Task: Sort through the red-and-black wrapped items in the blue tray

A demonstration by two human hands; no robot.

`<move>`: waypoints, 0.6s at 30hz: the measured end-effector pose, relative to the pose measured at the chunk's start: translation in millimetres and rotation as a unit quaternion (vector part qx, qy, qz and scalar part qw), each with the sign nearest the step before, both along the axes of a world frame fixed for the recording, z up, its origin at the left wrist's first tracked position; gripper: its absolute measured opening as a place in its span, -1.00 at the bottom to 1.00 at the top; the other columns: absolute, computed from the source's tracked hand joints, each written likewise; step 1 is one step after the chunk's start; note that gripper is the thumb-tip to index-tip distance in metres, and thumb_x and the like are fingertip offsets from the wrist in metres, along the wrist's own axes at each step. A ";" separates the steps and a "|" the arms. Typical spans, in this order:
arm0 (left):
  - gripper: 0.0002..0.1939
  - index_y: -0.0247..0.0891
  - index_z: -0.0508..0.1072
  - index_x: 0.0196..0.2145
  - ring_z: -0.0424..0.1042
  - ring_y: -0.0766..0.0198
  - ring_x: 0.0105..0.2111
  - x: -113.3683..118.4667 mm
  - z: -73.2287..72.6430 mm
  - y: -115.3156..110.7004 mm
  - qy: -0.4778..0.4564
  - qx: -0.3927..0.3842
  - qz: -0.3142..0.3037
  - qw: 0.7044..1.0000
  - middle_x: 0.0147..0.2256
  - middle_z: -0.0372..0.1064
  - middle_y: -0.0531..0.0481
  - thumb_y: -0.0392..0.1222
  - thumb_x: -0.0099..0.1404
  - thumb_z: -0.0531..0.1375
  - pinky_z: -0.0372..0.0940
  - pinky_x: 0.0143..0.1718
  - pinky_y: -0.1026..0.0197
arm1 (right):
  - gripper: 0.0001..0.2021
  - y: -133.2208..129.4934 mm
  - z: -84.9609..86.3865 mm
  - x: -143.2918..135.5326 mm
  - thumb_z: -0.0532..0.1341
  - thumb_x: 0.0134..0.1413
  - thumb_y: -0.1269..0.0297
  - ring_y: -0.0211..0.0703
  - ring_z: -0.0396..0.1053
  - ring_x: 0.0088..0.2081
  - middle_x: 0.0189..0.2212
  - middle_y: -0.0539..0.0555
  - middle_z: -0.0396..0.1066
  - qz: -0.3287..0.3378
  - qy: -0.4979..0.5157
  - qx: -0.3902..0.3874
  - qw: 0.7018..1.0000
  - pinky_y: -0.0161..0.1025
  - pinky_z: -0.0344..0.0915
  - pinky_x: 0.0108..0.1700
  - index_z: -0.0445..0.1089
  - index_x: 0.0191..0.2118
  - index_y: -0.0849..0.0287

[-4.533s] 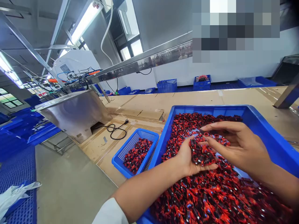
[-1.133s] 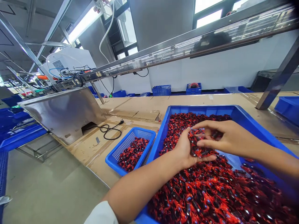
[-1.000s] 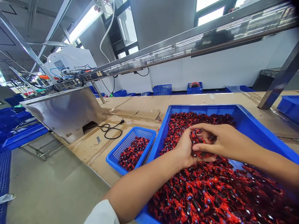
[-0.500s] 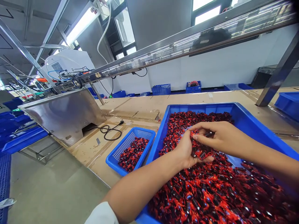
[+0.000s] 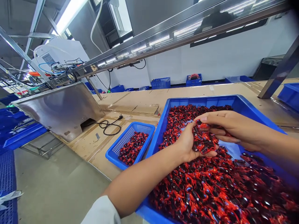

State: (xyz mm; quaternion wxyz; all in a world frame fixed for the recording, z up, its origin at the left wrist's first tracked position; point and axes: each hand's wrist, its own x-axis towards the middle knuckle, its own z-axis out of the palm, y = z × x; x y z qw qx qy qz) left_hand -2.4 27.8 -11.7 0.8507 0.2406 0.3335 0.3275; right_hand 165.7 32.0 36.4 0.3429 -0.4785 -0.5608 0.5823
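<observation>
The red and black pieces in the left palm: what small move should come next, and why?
Probably pinch one piece from the handful: the left hand cups it over the big blue tray, and the right hand fingertips already touch the top of it.

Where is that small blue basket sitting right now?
In the head view, the small blue basket sits on the cardboard-covered table, just left of the big blue bin and beside the left forearm, with a coiled black cable behind it.

Two hands, one large blue bin [image 5: 254,107], one small blue basket [image 5: 121,146], and red-black pieces [image 5: 210,193] beyond counting.
</observation>
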 end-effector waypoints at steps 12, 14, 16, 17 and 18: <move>-0.33 -0.35 0.59 -0.06 0.56 0.12 -0.44 -0.4 11.1 -4.8 0.042 0.001 -0.002 0.999 -0.34 0.49 -0.16 0.18 0.71 -0.17 0.54 -0.53 0.15 | -0.55 5.3 1.5 9.8 0.54 0.06 -0.16 -0.46 -0.25 -0.68 -0.66 -0.19 0.09 0.030 0.082 0.004 0.996 -0.38 -0.35 -0.70 0.61 -0.16 0.13; -0.33 -0.35 0.59 -0.03 0.55 0.12 -0.46 -0.4 9.5 -4.1 0.041 -0.005 -0.002 0.999 -0.36 0.48 -0.16 0.19 0.70 -0.16 0.54 -0.52 0.15 | -0.57 6.8 2.0 13.8 0.48 0.06 -0.11 -0.43 -0.30 -0.66 -0.64 -0.21 0.04 0.039 0.128 0.002 0.991 -0.38 -0.35 -0.70 0.63 -0.09 0.10; -0.31 -0.37 0.60 -0.01 0.54 0.12 -0.48 -0.4 8.8 -3.7 0.038 -0.008 -0.005 0.999 -0.36 0.50 -0.18 0.19 0.70 -0.16 0.52 -0.55 0.15 | -0.63 6.5 3.2 18.3 0.43 0.03 -0.07 -0.43 -0.33 -0.63 -0.59 -0.19 0.09 0.059 0.167 0.012 0.984 -0.39 -0.34 -0.70 0.62 -0.15 0.08; -0.31 -0.38 0.60 0.00 0.54 0.12 -0.48 -0.5 9.0 -3.7 0.037 -0.007 -0.006 0.999 -0.35 0.51 -0.18 0.19 0.70 -0.17 0.51 -0.56 0.16 | -0.65 5.5 4.0 20.5 0.40 0.00 -0.07 -0.44 -0.33 -0.63 -0.56 -0.18 0.13 0.068 0.179 0.020 0.981 -0.40 -0.34 -0.70 0.60 -0.20 0.07; -0.31 -0.38 0.60 0.01 0.55 0.12 -0.49 -0.5 9.5 -4.1 0.036 -0.004 -0.006 0.999 -0.35 0.51 -0.18 0.18 0.70 -0.17 0.51 -0.58 0.16 | -0.67 4.1 4.9 22.5 0.38 -0.03 -0.07 -0.44 -0.33 -0.62 -0.55 -0.17 0.14 0.077 0.186 0.027 0.979 -0.41 -0.34 -0.70 0.57 -0.25 0.06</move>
